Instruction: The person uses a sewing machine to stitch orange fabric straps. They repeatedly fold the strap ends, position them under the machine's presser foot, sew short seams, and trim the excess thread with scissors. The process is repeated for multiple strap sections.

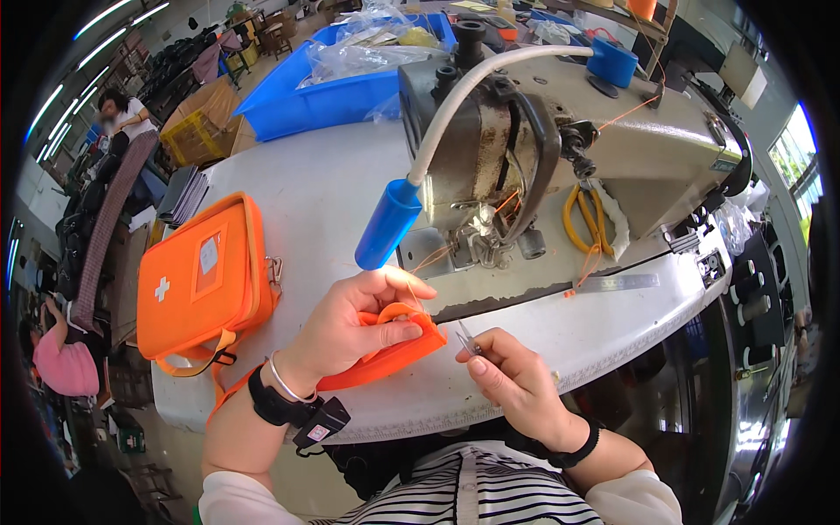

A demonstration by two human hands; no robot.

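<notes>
Clamping orange fabric piece (376, 367) in left hand (346, 319) above near edge of surface (311, 175); pinching metal snips (470, 341) in right hand (518, 382), just apart. Likely trimming orange thread (432, 259): pull taut, cut close without nicking fabric.

Orange piece (389, 363) — matt cloth; snips (469, 342), shiny metal; sewing machine (634, 144) — smooth, glossy metal.

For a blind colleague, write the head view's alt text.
The left hand pinches orange fabric in front of a sewing machine; the right hand holds a pointed metal tool near the fabric. An orange bag with a white cross lies farther left on the pale worktable.
</notes>
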